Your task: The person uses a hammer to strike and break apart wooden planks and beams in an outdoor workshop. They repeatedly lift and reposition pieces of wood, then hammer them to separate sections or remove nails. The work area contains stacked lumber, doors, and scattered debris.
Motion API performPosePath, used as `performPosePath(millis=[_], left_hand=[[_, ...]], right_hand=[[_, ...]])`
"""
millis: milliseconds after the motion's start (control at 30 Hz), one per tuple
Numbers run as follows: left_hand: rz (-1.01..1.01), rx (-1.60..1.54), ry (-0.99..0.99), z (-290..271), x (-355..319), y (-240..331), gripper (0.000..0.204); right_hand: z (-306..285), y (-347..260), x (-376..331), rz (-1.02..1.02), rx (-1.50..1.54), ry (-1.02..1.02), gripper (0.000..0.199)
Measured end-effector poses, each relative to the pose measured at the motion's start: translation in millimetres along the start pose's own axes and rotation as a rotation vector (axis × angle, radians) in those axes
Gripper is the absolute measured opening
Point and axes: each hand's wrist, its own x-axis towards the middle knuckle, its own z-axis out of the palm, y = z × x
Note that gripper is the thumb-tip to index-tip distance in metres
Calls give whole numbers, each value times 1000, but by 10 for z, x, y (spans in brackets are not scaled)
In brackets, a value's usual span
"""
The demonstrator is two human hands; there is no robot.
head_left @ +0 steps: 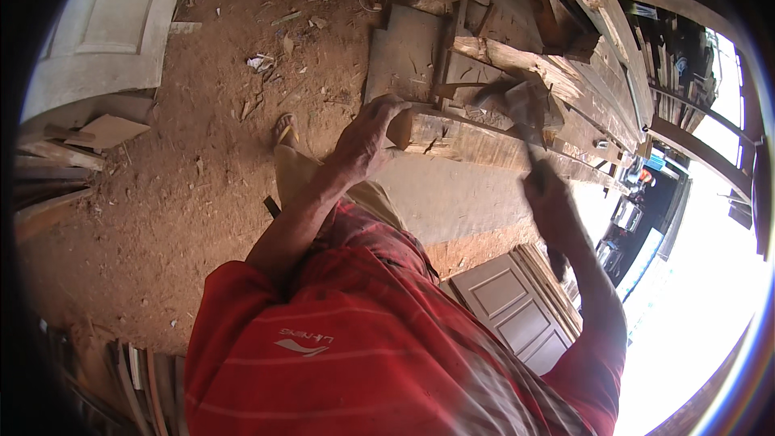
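My right hand (550,198) is closed round the handle of a hammer (529,109). The hammer's head is smeared by motion and appears above a long wooden beam (468,141). The butt of the handle sticks out below my fist. At the beam's near left end, my left hand (370,139) has its fingers curled over the wood. The beam's end face is partly covered by that hand. Dark cracks show in the beam's side close to my left hand. Whether the hammer touches the wood I cannot tell.
Stacked timber (593,85) rises beyond the beam. A brown panelled door (513,311) leans at lower right, and a pale door (121,24) lies at upper left. Offcuts (60,161) are piled at the left. Wood scraps (260,63) litter the dirt floor (202,161).
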Motion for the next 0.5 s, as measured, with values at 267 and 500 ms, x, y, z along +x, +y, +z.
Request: performPosePath(millis=[267, 500], left_hand=[[29, -40, 7, 16, -19, 26, 86], [87, 157, -105, -101, 81, 91, 93]], right_hand=[[545, 235, -777, 221, 109, -289, 37], [1188, 396, -953, 286, 681, -9, 30]])
